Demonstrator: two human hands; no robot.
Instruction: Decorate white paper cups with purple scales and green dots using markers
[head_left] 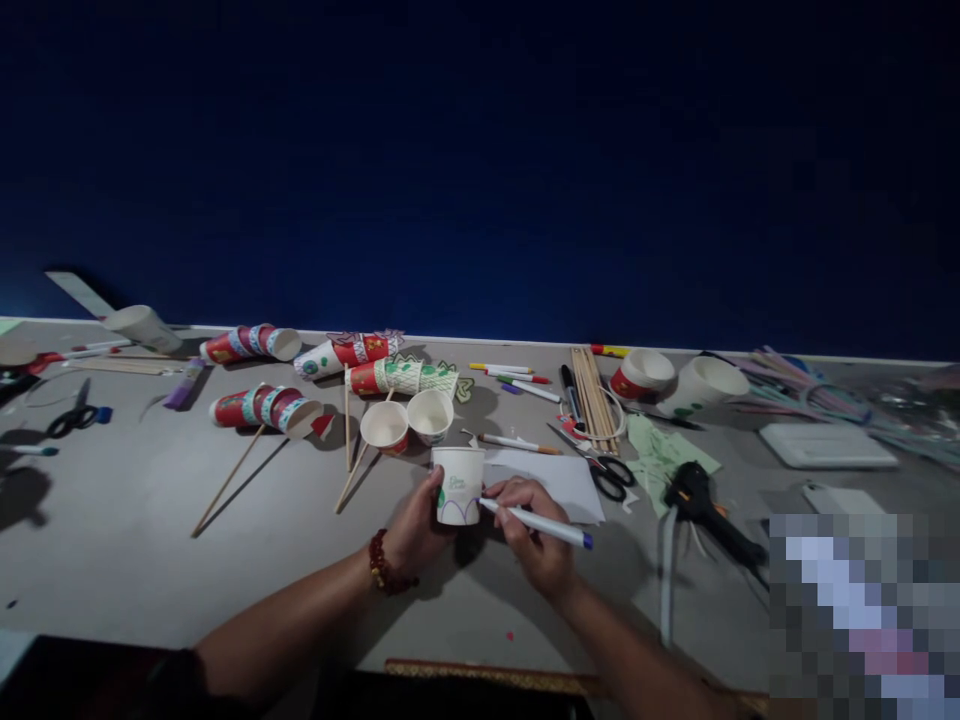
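My left hand [421,522] is closed around a white paper cup [460,478] that has green print. A wavy purple line runs along the cup's lower part. In my right hand [536,545] is a white marker [536,521] with a purple end, its tip at the right side of the cup's wall. Just behind the held cup stand two paper cups, one red and white [385,428] and one white [430,418]. A sheet of white paper [551,485] lies behind my right hand.
Decorated cup chains [262,408] with sticks lie at the left and middle back. Loose markers [517,378], wooden sticks [594,400] and scissors [611,477] are right of centre. A black glue gun [712,515] rests farther right, near green paper [660,455]. Another pair of scissors [73,420] lies far left.
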